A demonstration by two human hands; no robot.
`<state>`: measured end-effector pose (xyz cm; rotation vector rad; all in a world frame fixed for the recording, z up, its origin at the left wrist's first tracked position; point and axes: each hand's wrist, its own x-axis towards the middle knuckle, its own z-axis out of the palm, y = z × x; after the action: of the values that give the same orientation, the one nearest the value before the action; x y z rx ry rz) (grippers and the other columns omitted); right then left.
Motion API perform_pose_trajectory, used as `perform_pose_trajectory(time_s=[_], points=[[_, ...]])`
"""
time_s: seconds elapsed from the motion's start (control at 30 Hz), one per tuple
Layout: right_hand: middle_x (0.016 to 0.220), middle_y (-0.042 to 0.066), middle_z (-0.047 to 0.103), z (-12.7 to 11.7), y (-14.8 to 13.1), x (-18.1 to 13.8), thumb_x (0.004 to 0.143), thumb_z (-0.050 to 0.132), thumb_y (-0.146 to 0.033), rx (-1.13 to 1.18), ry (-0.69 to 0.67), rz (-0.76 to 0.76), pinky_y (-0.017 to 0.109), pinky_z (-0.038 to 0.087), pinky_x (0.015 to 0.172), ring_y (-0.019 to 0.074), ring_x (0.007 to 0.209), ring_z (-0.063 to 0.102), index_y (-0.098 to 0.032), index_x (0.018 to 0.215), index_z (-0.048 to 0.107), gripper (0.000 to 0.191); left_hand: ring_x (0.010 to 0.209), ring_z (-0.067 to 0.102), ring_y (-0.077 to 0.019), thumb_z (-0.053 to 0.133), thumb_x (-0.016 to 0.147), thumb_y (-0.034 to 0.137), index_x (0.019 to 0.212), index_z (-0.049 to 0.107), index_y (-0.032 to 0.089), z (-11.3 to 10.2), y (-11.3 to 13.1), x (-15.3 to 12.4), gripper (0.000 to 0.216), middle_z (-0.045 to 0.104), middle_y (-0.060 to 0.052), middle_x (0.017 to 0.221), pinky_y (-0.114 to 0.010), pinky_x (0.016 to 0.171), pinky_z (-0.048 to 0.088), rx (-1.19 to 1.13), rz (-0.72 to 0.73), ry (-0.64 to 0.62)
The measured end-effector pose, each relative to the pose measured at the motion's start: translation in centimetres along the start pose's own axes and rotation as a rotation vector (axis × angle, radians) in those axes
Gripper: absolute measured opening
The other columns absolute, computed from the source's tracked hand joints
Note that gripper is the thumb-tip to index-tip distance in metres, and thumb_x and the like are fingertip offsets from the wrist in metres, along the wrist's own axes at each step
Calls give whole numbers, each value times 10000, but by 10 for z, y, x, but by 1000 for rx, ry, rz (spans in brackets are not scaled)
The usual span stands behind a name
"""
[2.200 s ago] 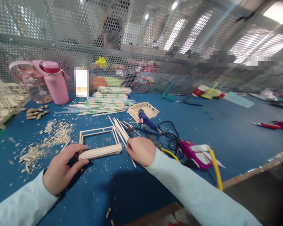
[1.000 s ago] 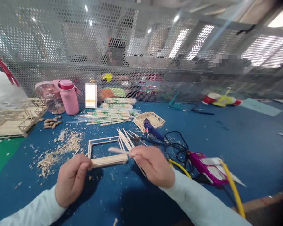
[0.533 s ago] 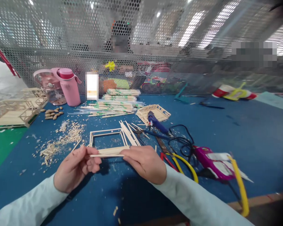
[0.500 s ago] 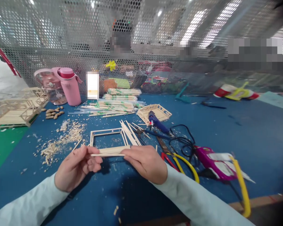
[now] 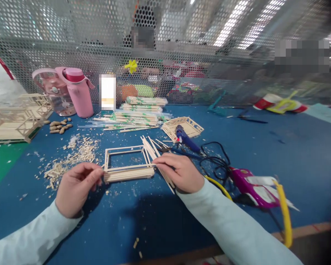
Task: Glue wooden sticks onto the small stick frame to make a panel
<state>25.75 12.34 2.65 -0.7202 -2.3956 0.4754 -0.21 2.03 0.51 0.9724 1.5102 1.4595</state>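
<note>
Blue is shown by the counter (image 5: 107,232) at its near side, where a few small offcuts (image 5: 136,243) are scattered. Beyond them, the left hand (image 5: 75,189) is placed at the left end of a row of sticks (image 5: 129,175), thumb and forefinger nearly together; whether anything is pinched there cannot be told. By the right hand (image 5: 183,173), thumb and finger closed, one end of a thin stick (image 5: 132,167) is gripped. This stick is aligned just behind the row, across the near part of a rectangular stick frame (image 5: 124,148); whether it is touched down along its whole length cannot be made out. For a neat fit, it is best kept parallel to the row, both ends being matched before any pressure is applied, and the frame is best steadied lightly at the left corner so that it is not skewed. Loose sticks (image 5: 150,147), lying close by the right hand, should not be nudged. Farther off, a blue glue gun (image 5: 189,141) is rested against a small wooden tray (image 5: 195,127).
</note>
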Motion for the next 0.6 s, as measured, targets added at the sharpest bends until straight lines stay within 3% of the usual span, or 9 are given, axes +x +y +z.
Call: perform_pose_trajectory(time_s=[0.13,0.33,0.47,0.6], points=[[777,43,695,4,6,2,845,494,-174,28,32,127,221,470,669,130,707,635,-171,823,654,162,369,414,-50,669,685,399,624,521,182,-3,-1,10,269,499,71,437,-164,378,344,57,28,78],[773,43,695,8,8,1,837,486,-181,56,-48,151,231,479,677,141,713,639,-179,809,653,169,517,567,-124,666,624,500,729,611,157,-4,-5,15,363,643,-18,616,-219,456,458,160,-78,62],[759,51,689,9,8,2,838,481,-187,57,-66,152,227,482,671,141,703,640,-175,805,653,175,593,590,-146,576,722,489,903,624,163,-6,-10,7,376,649,-37,716,-262,540,495,353,73,32],[738,51,688,8,6,2,838,478,-188,54,-66,165,227,482,658,142,686,640,-178,792,658,185,668,611,-166,667,656,470,1034,593,192,-6,-13,-3,475,641,-27,775,-297,652,514,585,232,-19]])
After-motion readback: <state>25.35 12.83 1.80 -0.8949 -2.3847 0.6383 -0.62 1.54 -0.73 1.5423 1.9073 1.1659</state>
